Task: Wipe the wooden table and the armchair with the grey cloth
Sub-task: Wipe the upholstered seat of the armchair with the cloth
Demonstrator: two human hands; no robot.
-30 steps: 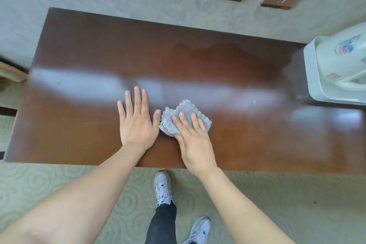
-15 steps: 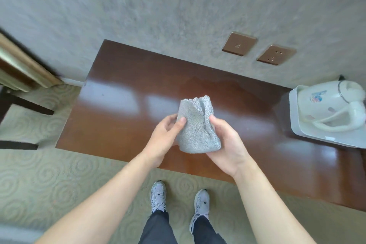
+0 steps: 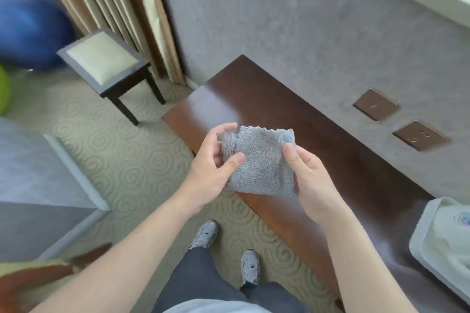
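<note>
Your left hand [image 3: 212,170] and right hand [image 3: 309,178] each pinch the grey cloth [image 3: 259,160], lifted clear above the wooden table [image 3: 318,140] (wiped, probably). The armchair isn't clearly in view and remains to do.

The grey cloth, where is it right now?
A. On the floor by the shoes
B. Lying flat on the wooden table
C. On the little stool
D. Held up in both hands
D: the grey cloth is lifted above the wooden table, with the left hand pinching its left side and the right hand gripping its right side.
</note>
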